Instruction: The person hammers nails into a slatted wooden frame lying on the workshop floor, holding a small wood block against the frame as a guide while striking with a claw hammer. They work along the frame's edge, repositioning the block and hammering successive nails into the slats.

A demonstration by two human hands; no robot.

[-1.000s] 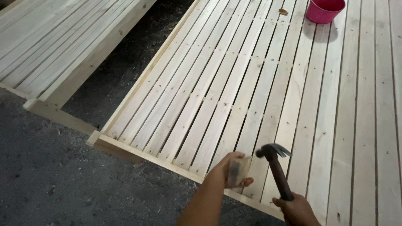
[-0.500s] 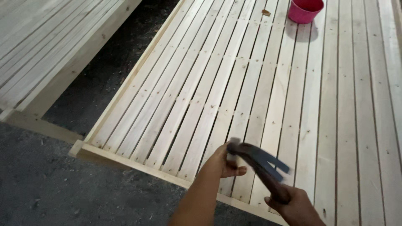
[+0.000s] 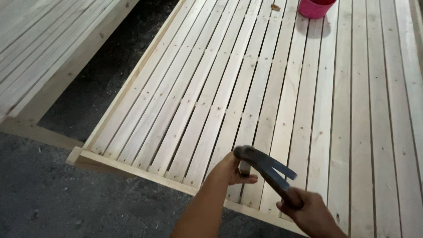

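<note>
My right hand (image 3: pixel 310 212) grips the handle of a dark claw hammer (image 3: pixel 263 165), whose head hangs just above the near end of a pale wooden slatted frame (image 3: pixel 282 88). My left hand (image 3: pixel 230 169) rests on the slats beside the hammer head and pinches a small wooden block (image 3: pixel 243 168) upright between two slats. The hammer head is blurred and partly covers the block.
A pink plastic bucket (image 3: pixel 316 7) stands on the slats at the far end, with a small wood scrap (image 3: pixel 275 7) to its left. A second slatted frame (image 3: pixel 48 48) lies at the left across a strip of dark floor (image 3: pixel 101 83).
The hammer has swung down and left, from upright beside my left hand to over the block. My left hand has set the block lower between the slats. The camera has shifted.
</note>
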